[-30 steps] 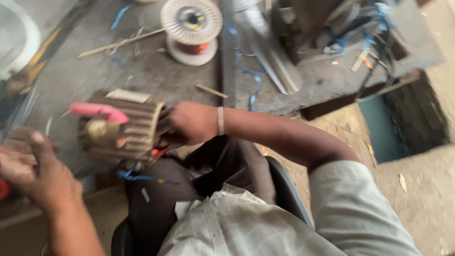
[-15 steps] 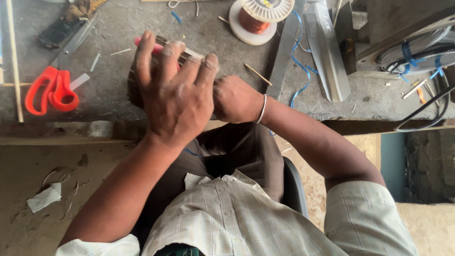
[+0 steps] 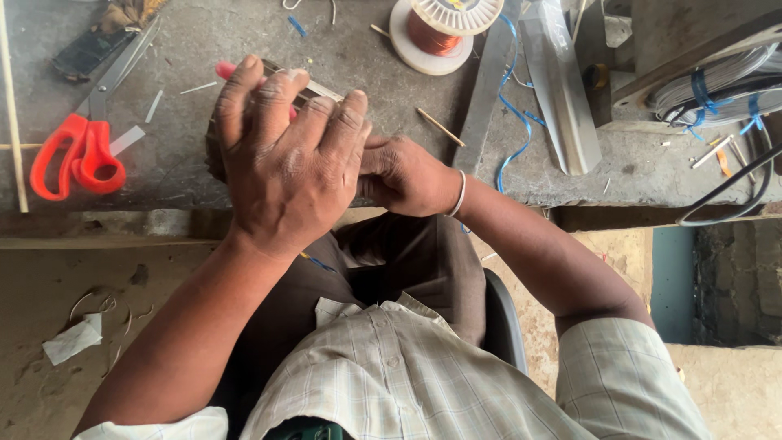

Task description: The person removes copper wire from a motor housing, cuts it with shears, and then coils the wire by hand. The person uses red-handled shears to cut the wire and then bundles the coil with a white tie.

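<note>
My left hand [image 3: 285, 155] lies spread over a round ribbed motor core [image 3: 213, 147] at the near edge of the grey workbench [image 3: 187, 57], covering most of it. A pink sleeve or tube [image 3: 224, 69] sticks out past my fingertips. My right hand [image 3: 407, 175], with a white band on its wrist, grips the core from the right side, its fingers tucked under my left palm. What the right fingers pinch is hidden.
Red-handled scissors [image 3: 77, 155] lie left of the core. A spool of copper wire [image 3: 440, 28] stands at the back. Metal strips [image 3: 558, 81], blue ties [image 3: 513, 138], thin wooden sticks [image 3: 440, 126] and cable coils [image 3: 717, 81] are to the right. Paper scrap [image 3: 73, 338] lies on the floor.
My left hand came from the lower left onto the core and now covers it. The view shifted, bringing the scissors into sight. In the last half second little moved.
</note>
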`<state>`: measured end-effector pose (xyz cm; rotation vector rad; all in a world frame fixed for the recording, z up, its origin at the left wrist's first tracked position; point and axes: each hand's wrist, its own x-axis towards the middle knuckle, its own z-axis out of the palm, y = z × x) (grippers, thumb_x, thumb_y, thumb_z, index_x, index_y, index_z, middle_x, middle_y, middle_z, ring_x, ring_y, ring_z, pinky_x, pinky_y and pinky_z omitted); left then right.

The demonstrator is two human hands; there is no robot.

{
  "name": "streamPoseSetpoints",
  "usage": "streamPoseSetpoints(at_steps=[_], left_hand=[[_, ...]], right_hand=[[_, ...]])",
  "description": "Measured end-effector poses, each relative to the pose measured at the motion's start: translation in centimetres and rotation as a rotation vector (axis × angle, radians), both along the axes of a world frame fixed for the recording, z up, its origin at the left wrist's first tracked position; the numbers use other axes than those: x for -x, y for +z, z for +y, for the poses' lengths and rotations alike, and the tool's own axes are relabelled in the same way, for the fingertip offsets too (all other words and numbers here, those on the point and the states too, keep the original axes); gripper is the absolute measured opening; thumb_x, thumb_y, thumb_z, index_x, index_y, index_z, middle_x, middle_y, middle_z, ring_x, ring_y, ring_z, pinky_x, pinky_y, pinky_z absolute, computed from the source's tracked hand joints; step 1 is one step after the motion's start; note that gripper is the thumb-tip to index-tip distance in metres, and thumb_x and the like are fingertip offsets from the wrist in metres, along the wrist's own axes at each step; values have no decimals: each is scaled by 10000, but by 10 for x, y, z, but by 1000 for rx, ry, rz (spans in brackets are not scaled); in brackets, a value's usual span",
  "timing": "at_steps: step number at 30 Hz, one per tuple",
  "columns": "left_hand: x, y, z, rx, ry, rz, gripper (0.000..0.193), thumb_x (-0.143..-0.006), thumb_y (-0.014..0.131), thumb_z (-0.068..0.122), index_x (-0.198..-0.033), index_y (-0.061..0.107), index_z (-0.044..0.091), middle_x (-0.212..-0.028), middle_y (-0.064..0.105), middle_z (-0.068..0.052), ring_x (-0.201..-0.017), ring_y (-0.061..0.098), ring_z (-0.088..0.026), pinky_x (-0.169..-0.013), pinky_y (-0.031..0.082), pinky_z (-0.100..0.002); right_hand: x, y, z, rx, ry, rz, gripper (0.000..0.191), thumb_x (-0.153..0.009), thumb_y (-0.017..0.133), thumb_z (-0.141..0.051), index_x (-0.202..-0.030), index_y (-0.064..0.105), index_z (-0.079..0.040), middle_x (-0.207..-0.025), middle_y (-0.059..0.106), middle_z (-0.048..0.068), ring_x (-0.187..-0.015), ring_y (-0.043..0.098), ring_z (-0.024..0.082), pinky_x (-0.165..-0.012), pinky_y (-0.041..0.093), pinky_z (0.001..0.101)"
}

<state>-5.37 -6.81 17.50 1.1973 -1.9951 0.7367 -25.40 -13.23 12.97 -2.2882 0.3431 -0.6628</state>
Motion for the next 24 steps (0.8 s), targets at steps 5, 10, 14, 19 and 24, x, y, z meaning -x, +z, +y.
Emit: streamPoseSetpoints(at_steps=[5, 10, 14, 19, 24], left_hand=[[0, 1, 1, -12, -13, -18, 161, -1087, 647, 211, -1129, 762, 106, -942, 693, -28, -1155, 607, -229, -1218, 259, -427], [-6, 0, -5, -74, -93, 11, 152, -1079, 658, 182, -1105, 790, 110, -950, 735, -27, -1107, 614, -214, -1215, 277, -436], [-24, -4, -16, -81, -98, 31, 119, -1073, 685, 194, -1076, 789, 136, -935, 737, -16, -1069, 620, -200, -1183, 294, -411], [-40, -4, -23, -114, -140, 112, 133, -1006, 688, 158, -1091, 782, 119, -956, 745, -4, -1059, 633, -170, -1202, 302, -421], [-17, -3, -17, -98, -137, 60, 150, -1090, 675, 201, -1072, 789, 104, -868, 733, -18, -1008, 635, -174, -1186, 308, -442]], right_hand=[[0, -8, -4, 6, -35, 24, 230, -925, 739, -19, -1146, 689, -58, -1062, 706, 159, -982, 689, 386, -842, 557, 426], [-4, 8, 3, 77, -58, 58, 249, -900, 738, -26, -1138, 664, -36, -1010, 689, 160, -953, 669, 399, -830, 543, 461], [-6, 26, 14, 147, -58, 105, 200, -905, 767, -80, -1057, 642, -43, -963, 680, 117, -932, 661, 355, -857, 525, 445], [-9, 38, 9, 122, 21, 64, 192, -915, 795, -124, -1018, 650, -54, -1040, 663, 132, -994, 611, 350, -910, 488, 414], [-3, 23, 5, 64, 2, -6, 219, -938, 795, -106, -1111, 676, -45, -1105, 685, 135, -1083, 638, 350, -989, 501, 440]])
